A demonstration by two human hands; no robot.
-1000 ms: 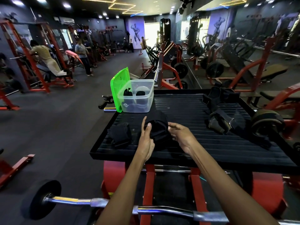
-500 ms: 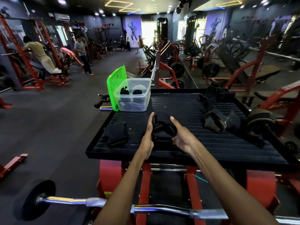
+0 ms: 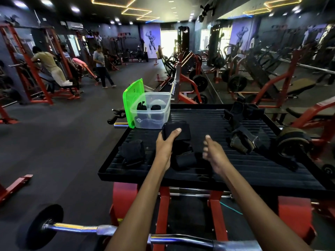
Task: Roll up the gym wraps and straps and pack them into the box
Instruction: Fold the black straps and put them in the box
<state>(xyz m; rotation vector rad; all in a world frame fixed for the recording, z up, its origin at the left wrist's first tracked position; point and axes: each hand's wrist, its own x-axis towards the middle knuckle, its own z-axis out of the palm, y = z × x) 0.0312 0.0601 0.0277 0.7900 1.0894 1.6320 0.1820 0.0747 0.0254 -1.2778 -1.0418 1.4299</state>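
1 wrap (image 3: 178,130) in left grip (image 3: 165,144) (lifted)

Your left hand (image 3: 165,144) now holds the rolled black wrap (image 3: 178,131) alone, thumb over its top, and has lifted it off the desk (image 3: 253,169) to just beside the clear box (image 3: 164,113). A second ago both hands worked it lower down on the desk. Your right hand (image 3: 213,153) has let go and drawn back, fingers loosely curled around nothing, apart from the wrap.
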